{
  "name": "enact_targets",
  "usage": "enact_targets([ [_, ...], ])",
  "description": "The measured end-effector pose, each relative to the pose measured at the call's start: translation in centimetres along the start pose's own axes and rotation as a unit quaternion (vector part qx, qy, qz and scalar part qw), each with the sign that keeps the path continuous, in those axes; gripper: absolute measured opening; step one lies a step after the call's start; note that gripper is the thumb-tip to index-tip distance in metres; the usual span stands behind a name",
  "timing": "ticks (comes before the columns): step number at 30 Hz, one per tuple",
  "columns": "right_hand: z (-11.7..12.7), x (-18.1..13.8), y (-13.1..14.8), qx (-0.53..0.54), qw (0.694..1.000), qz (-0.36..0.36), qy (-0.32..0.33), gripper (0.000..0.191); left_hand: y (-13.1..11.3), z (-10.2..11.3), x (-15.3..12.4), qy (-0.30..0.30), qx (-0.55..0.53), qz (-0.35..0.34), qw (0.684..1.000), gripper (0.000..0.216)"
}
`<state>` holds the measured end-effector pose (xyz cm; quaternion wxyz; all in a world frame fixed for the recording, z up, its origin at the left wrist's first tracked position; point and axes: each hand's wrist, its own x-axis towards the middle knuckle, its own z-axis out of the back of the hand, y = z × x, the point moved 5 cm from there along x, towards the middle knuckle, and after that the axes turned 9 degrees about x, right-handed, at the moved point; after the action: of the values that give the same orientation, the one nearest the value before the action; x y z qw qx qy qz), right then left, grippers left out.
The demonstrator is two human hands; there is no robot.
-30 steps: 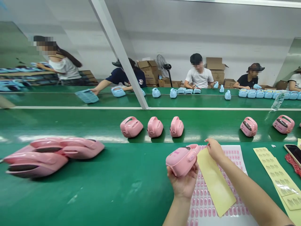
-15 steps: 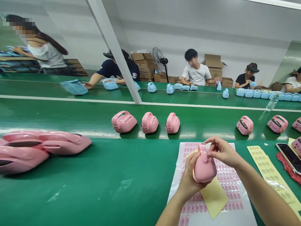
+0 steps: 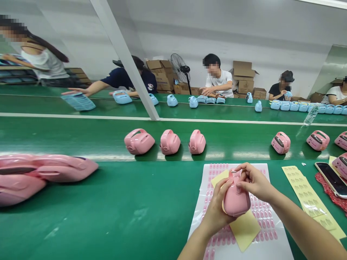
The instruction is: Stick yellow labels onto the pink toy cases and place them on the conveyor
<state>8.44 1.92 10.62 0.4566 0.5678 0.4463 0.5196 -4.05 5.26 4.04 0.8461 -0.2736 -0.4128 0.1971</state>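
Note:
My left hand [image 3: 217, 206] is wrapped round a pink plastic toy case [image 3: 236, 198], held upright above the bench. My right hand [image 3: 251, 180] has its fingers pinched against the top of that case near its handle; whether anything is between them is too small to tell. Under both hands lies a white sheet of small pink stickers [image 3: 260, 231], with a yellow backing paper [image 3: 245, 229] on top of it.
Three pink cases [image 3: 169, 142] stand in a row on the green belt ahead, more [image 3: 280, 142] to the right, and a blurred pile [image 3: 40, 173] at the left. Used yellow sticker sheets [image 3: 309, 196] and a phone [image 3: 329, 175] lie at the right. Several people work with blue cases across the far belt.
My left hand turned the pink case from lying sideways to upright. My right hand left the yellow paper and came onto the top of the case. The view shifted left.

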Motion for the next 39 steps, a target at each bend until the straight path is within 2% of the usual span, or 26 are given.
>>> enact_targets([
  [3, 0.1, -0.2, -0.1, -0.043, 0.999, 0.014, -0.007, 0.024, -0.1, 0.0, 0.0, 0.0, 0.0, 0.002, 1.0, 0.086],
  [6, 0.2, -0.6, 0.1, -0.155, 0.985, 0.08, -0.017, 0.022, -0.1, -0.1, 0.0, 0.002, -0.002, 0.013, 1.0, 0.084],
  [10, -0.4, -1.8, 0.6, -0.304, 0.92, 0.245, -0.015, 0.03, 0.0, 0.0, 0.0, -0.013, -0.01, 0.025, 1.0, 0.081],
  [13, -0.5, -2.4, 0.7, -0.356, 0.885, 0.3, -0.029, 0.043, 0.2, 0.1, 0.0, -0.01, -0.003, 0.034, 0.999, 0.076],
  [16, 1.2, -1.9, 0.4, -0.347, 0.899, 0.245, -0.102, 0.061, -0.1, -0.2, -0.1, 0.023, 0.008, 0.021, 0.999, 0.073],
  [18, 2.9, -1.2, -0.5, -0.308, 0.923, 0.173, -0.15, 0.066, -0.7, -0.4, -0.3, 0.032, -0.018, -0.003, 0.999, 0.077],
  [19, 3.7, -0.9, -1.2, -0.279, 0.938, 0.133, -0.153, 0.065, -1.0, -0.6, -0.4, 0.034, -0.048, -0.007, 0.998, 0.08],
  [21, 4.5, -0.5, -2.8, -0.208, 0.971, 0.059, -0.106, 0.059, -1.5, -1.0, -0.7, 0.047, -0.143, 0.02, 0.988, 0.087],
  [23, 4.7, -0.8, -4.1, -0.143, 0.989, 0.01, -0.035, 0.048, -1.7, -1.6, -1.0, 0.073, -0.258, 0.071, 0.961, 0.096],
  [24, 4.9, -1.2, -4.4, -0.122, 0.992, -0.003, -0.022, 0.042, -1.9, -1.9, -1.1, 0.09, -0.299, 0.093, 0.946, 0.101],
  [26, 5.7, -2.3, -4.3, -0.106, 0.993, -0.016, -0.053, 0.034, -2.2, -2.4, -1.0, 0.133, -0.311, 0.128, 0.932, 0.106],
  [29, 7.6, -4.3, -2.9, -0.153, 0.976, 0.008, -0.153, 0.04, -1.7, -3.2, -1.0, 0.221, -0.176, 0.188, 0.941, 0.093],
  [31, 8.5, -5.3, -1.9, -0.24, 0.949, 0.046, -0.2, 0.05, -1.2, -3.9, -1.2, 0.278, -0.048, 0.19, 0.94, 0.092],
  [34, 9.5, -6.2, -1.5, -0.36, 0.893, 0.066, -0.263, 0.06, -0.6, -5.0, -1.8, 0.344, 0.111, 0.123, 0.924, 0.103],
  [36, 10.0, -6.4, -1.9, -0.388, 0.87, 0.045, -0.3, 0.061, -0.3, -5.5, -2.2, 0.367, 0.164, 0.083, 0.912, 0.098],
  [37, 10.2, -6.5, -2.1, -0.388, 0.869, 0.034, -0.306, 0.06, -0.2, -5.7, -2.3, 0.372, 0.176, 0.068, 0.909, 0.091],
  [39, 10.3, -6.8, -2.3, -0.369, 0.885, 0.024, -0.283, 0.058, -0.3, -6.1, -2.4, 0.375, 0.181, 0.039, 0.908, 0.075],
])
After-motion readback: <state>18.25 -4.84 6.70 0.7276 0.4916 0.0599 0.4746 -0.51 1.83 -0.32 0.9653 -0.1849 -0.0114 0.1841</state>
